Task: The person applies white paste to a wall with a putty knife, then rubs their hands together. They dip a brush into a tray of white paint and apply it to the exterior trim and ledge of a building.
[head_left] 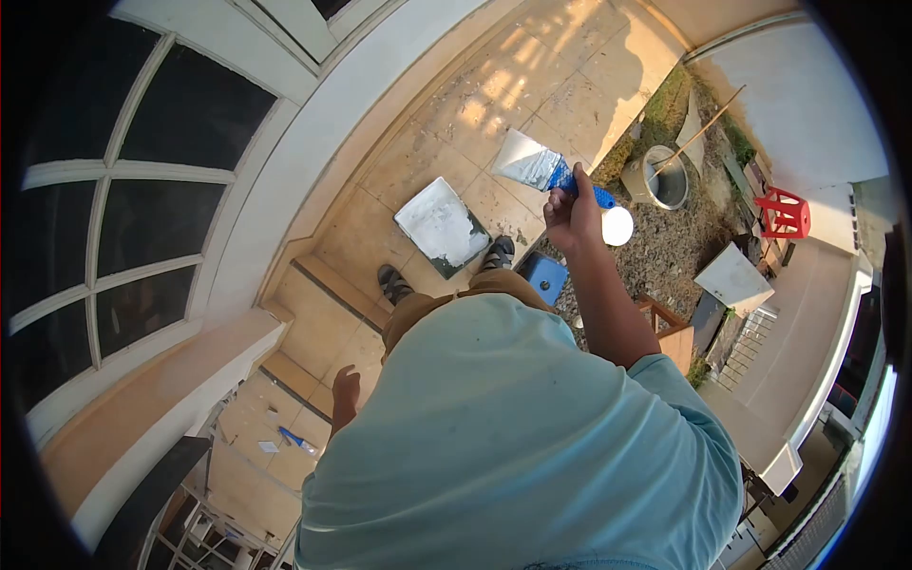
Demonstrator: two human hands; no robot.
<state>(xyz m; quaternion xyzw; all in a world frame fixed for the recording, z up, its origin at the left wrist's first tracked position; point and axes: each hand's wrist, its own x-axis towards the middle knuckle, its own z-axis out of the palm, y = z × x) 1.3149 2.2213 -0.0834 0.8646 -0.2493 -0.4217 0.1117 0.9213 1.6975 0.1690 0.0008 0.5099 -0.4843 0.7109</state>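
Putty knife (534,163), wide blade smeared white, blue handle clenched in right hand (572,217), raised out in front above tiled floor (532,66). Left hand (346,388) hanging low beside hip, fingers loosely curled, gripping nothing. Square tray (442,226) of white filler lying on tiles just ahead of shoes (445,268), well below blade. Blue stool (545,275) near right foot. Seemingly mid-way between loading and spreading: blade already coated. Next move probably calls for turning toward white wall (313,142) at left, laying blade flat, steady even pressure, no drips onto tiles.
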